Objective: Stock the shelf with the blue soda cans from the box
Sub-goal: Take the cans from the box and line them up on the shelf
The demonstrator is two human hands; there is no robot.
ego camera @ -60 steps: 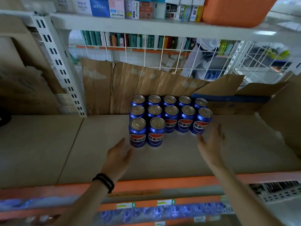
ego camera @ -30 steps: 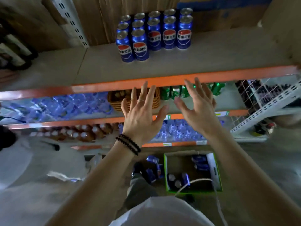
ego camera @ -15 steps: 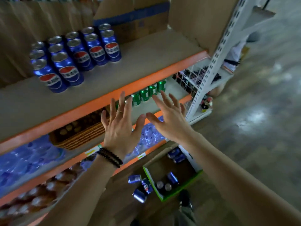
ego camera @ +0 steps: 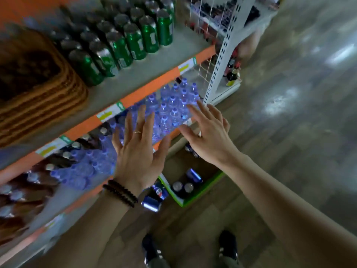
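From the head camera, your left hand [ego camera: 138,157] and right hand [ego camera: 209,137] are both spread flat, fingers straight, holding nothing, apart from each other in the air above the box [ego camera: 201,194]. The box sits on the floor [ego camera: 289,132] beside the shelf's orange edge [ego camera: 146,89], with blue soda cans [ego camera: 183,187] inside and two more cans [ego camera: 154,198] lying just outside its left wall. Bare floor opens to your right.

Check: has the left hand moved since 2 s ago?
Yes. The left hand, empty and spread, has dropped from the top blue-can shelf to the water bottles, above the box.
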